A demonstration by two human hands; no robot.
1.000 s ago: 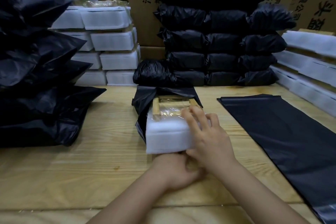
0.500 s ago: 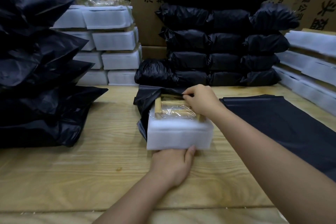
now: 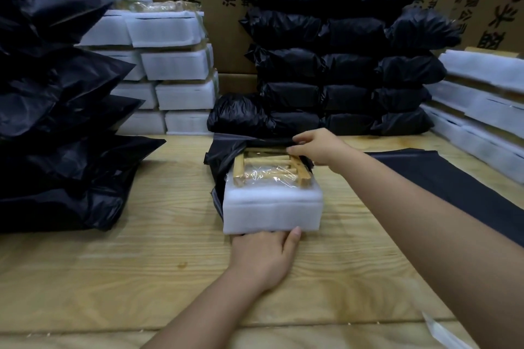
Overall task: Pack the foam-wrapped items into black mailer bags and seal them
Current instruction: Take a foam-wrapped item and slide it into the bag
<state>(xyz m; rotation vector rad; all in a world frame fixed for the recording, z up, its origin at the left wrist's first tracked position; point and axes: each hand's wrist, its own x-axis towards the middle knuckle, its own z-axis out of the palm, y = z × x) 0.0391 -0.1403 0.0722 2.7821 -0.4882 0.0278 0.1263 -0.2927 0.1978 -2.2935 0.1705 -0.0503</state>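
A white foam-wrapped item [image 3: 272,208] with wooden slats under clear film on top lies at the table's middle, its far end inside the mouth of a black mailer bag [image 3: 226,150]. My left hand [image 3: 262,256] presses against the item's near face, thumb along the foam; its fingers are hidden beneath. My right hand [image 3: 317,147] pinches the bag's upper lip at the far right of the item.
Flat empty black mailer bags [image 3: 459,190] lie to the right. Packed black bags are stacked at the back [image 3: 340,65] and left [image 3: 56,122]. White foam-wrapped items are piled at back left [image 3: 175,65] and along the right edge [image 3: 482,110]. The wooden table [image 3: 113,278] stretches toward me.
My right hand left the item's near corner, reached to the far end and took the bag's lip. My left hand stayed at the near face.
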